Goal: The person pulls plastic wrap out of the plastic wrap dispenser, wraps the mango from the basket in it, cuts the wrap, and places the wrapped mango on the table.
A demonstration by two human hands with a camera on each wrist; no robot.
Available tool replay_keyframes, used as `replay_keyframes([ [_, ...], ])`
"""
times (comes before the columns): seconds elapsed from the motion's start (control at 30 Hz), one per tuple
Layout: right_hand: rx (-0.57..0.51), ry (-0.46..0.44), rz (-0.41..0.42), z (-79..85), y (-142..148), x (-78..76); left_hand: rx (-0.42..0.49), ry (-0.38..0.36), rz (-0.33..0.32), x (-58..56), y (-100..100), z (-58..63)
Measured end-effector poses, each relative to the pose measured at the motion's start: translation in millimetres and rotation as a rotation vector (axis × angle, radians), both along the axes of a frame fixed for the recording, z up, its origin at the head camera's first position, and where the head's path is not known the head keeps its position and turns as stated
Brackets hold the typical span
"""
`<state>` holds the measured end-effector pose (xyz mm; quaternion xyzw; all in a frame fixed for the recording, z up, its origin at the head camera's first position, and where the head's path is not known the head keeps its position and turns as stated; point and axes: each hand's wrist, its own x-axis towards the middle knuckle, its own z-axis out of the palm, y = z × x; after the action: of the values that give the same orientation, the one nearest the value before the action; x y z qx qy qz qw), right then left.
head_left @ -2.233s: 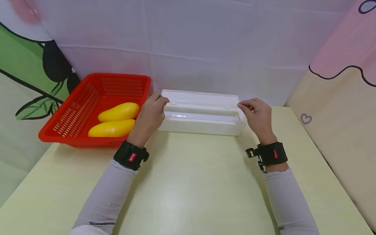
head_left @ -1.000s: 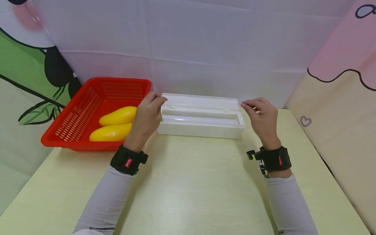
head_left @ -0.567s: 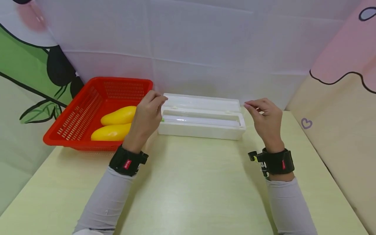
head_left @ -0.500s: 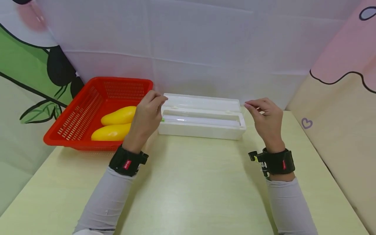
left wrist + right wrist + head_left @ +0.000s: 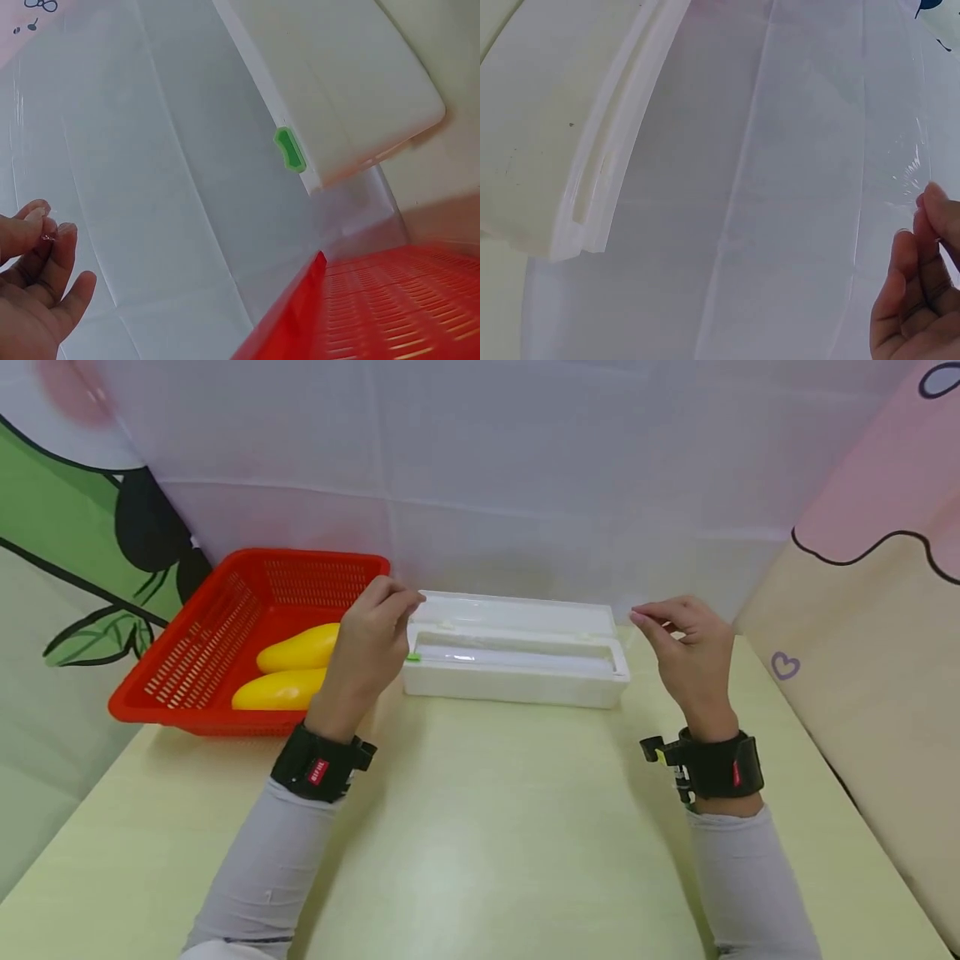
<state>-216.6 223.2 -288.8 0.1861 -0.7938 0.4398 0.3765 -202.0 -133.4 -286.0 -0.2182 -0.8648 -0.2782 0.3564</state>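
Note:
A white cling film dispenser (image 5: 517,686) stands at the back of the table with its lid tipped back, a roll inside. Thumb and fingertips of my left hand (image 5: 369,639) pinch one edge of the clear cling film (image 5: 911,171), above the dispenser's left end. My right hand (image 5: 693,652) pinches the film's other corner, off to the right of the box. In the right wrist view the film shows faintly, with glints and creases near the fingertips. A green slider (image 5: 291,150) sits at the dispenser's left end.
To the left stands a red plastic basket (image 5: 197,720) holding two yellow mangoes (image 5: 273,692); my left forearm passes close to its right side. A cloth backdrop (image 5: 525,468) rises right behind the dispenser. Another cloth wall (image 5: 862,668) borders the table (image 5: 480,827) on the right.
Both hands have spread apart and lifted slightly, the right one moving clear of the dispenser's right end. Both keep their pinch. The green slider has come into sight beside the left hand.

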Motion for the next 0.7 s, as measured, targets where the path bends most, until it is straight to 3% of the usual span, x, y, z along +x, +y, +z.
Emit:
replay_keyframes([
  [0.2, 0.000, 0.025, -0.002, 2.8, -3.9, 8.3, 0.014, 0.018, -0.011, 2.6, -1.5, 0.2],
  [0.7, -0.010, 0.084, 0.015, 2.4, 5.5, 5.7, 0.019, 0.082, -0.017, 10.4, -1.7, 9.0],
])
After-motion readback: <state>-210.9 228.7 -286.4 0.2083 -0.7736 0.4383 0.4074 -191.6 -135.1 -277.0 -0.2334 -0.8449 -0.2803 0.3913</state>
